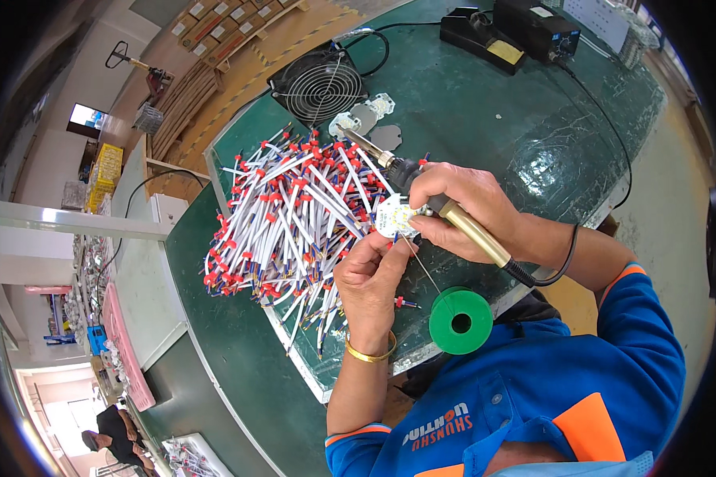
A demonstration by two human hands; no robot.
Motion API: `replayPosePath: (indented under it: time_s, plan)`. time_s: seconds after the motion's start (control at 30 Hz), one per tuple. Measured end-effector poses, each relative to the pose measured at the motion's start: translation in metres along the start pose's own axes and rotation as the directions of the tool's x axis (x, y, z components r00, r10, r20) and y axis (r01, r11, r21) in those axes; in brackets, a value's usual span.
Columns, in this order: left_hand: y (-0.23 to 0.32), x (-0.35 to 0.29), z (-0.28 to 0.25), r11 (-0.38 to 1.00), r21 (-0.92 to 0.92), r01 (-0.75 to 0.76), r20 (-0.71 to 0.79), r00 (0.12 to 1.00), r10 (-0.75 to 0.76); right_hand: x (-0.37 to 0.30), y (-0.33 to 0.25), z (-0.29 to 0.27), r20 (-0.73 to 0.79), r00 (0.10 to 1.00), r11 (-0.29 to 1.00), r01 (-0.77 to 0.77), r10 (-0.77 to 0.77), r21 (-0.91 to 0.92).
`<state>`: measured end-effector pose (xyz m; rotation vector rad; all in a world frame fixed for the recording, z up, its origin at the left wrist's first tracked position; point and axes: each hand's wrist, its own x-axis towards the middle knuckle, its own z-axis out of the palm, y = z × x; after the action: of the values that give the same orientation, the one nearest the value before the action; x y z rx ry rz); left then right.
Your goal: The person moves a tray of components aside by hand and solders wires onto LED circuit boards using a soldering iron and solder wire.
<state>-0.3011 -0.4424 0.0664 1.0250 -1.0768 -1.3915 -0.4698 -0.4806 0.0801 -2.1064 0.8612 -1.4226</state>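
My right hand (471,208) is closed round a soldering iron (476,232) with a gold handle, its tip pointing up and left over the pile. The same hand's thumb and forefinger pinch the edge of a white LED circuit board (391,216). Just below the board, my left hand (367,274) is closed in a pinch, with a short blue wire (396,237) showing at its fingertips. A thin strand of solder (426,272) runs from near the board to a green spool (479,310) at the table's near edge.
A large pile of white cables (294,215) with red collars covers the green table (557,151). Behind it stand a fan (317,86), grey plates (386,137) and more boards. A black soldering station (535,32) sits far right. Another person (118,436) is at lower left.
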Motion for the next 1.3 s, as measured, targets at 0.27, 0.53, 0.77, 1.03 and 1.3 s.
replayPosePath:
  time_s: [0.27,0.53,0.77,1.03,1.3]
  plan:
    - [0.005,0.000,-0.003,0.992,-0.122,-0.034,-0.107,0.994,0.021,-0.001,-0.004,-0.014,-0.102,0.975,0.979,0.189,-0.197,-0.079]
    - [0.007,-0.001,0.006,0.991,-0.128,-0.039,-0.097,0.995,0.026,-0.028,-0.015,-0.048,0.038,0.948,0.948,0.312,-0.315,0.063]
    - [0.008,-0.003,0.008,0.990,-0.124,-0.072,-0.113,0.992,0.058,-0.037,-0.020,-0.048,0.016,0.967,0.960,0.251,-0.255,0.126]
    - [0.006,-0.004,0.009,0.990,-0.123,-0.075,-0.112,0.992,0.062,-0.038,-0.017,-0.043,-0.026,0.970,0.962,0.242,-0.241,0.125]
    - [0.006,-0.003,0.010,0.990,-0.122,-0.071,-0.121,0.991,0.057,-0.039,-0.015,-0.042,-0.047,0.972,0.964,0.233,-0.229,0.131]
